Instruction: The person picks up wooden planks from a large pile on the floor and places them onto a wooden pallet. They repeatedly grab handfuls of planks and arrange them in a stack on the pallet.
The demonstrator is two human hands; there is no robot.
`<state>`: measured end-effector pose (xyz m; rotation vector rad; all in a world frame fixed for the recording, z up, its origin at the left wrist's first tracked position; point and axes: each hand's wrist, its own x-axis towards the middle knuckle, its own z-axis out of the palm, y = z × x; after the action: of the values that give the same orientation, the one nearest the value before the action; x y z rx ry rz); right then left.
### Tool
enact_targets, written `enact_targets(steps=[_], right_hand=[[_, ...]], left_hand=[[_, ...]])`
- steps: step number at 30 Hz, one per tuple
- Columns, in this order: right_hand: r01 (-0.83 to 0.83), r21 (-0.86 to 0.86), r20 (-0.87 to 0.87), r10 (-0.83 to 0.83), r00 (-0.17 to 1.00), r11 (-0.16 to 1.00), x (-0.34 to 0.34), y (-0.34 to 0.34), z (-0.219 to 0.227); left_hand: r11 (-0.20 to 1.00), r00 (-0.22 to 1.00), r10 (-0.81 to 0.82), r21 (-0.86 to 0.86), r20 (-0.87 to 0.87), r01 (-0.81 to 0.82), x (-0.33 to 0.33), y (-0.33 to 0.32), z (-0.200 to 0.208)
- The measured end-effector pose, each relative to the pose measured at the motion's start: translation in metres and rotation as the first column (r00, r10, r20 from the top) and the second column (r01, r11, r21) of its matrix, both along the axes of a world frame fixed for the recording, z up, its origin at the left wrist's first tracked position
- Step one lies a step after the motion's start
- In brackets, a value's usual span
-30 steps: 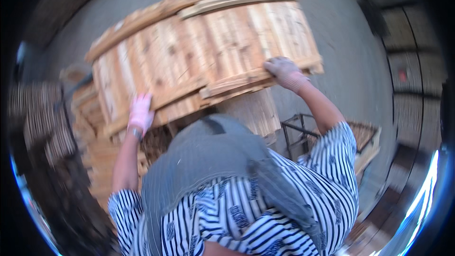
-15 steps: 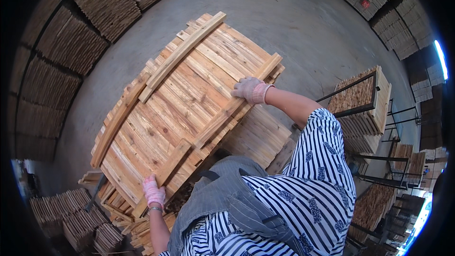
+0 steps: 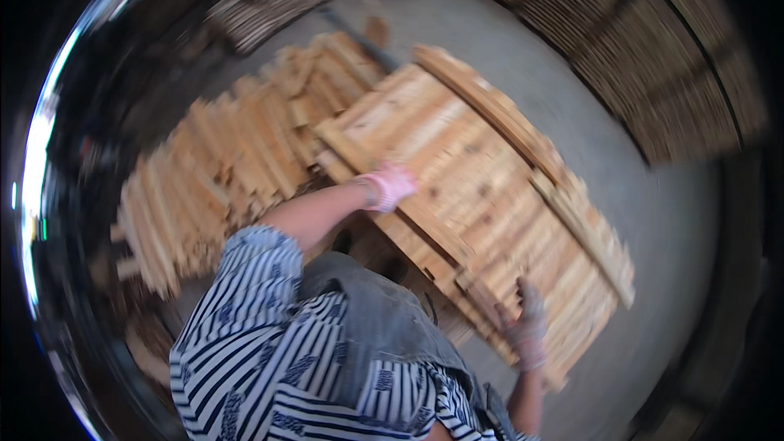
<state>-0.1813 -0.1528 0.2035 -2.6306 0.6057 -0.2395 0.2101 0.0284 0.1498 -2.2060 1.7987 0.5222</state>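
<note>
Boards lie side by side as a broad wooden layer (image 3: pixel 457 155) on a stack in front of me. Along its near edge run two wooden strips end to end, the left strip (image 3: pixel 433 233) and the right strip (image 3: pixel 482 298). My left hand (image 3: pixel 392 186), in a pink and white knit glove, is on the left strip. Motion blur smears its fingers, so their grip is unclear. My right hand (image 3: pixel 525 328), in a similar glove, is beside the right strip near the layer's right end. Its thumb and fingers are spread, with nothing held between them.
Two more strips lie along the far edge, a darker strip (image 3: pixel 490 114) and a paler strip (image 3: pixel 584 237). Loose short boards form a pile (image 3: pixel 220 171) on the left. Tall board stacks (image 3: pixel 653 49) stand at the back right. Grey concrete floor (image 3: pixel 604 171) lies beyond the layer.
The view has swung left, bringing the loose board pile into sight. My left hand has moved along the near strip, away from its left end. My right hand's fingers have spread.
</note>
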Motion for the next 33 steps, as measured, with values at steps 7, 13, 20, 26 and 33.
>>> enact_targets(steps=[7, 13, 20, 26, 33], right_hand=[[-0.292, 0.739, 0.099, 0.331, 0.939, 0.607, 0.123, 0.105, -0.057], [-0.117, 0.966, 0.022, 0.377, 0.926, 0.232, 0.169, 0.097, -0.107], [0.172, 0.927, -0.275, 0.291, 0.916, 0.333, 0.26, 0.211, -0.041], [0.235, 0.886, -0.424, 0.492, 0.76, 0.401, 0.335, 0.286, -0.047], [0.262, 0.801, -0.585, 0.609, 0.537, 0.538, 0.422, 0.377, -0.081]], left_hand=[[0.956, 0.98, 0.198, -0.222, 0.015, -0.19, -0.022, 0.042, -0.029], [0.141, 0.378, 0.708, -0.406, -0.597, -0.903, -0.077, 0.129, -0.013], [-0.855, -0.714, -0.374, 0.518, -0.592, 0.019, -0.089, 0.445, -0.159], [-0.946, -0.648, -0.321, 0.268, -0.691, 0.183, -0.115, 0.621, -0.19], [-0.705, 0.06, -0.562, 0.516, -0.825, 0.486, -0.107, 0.79, -0.19]])
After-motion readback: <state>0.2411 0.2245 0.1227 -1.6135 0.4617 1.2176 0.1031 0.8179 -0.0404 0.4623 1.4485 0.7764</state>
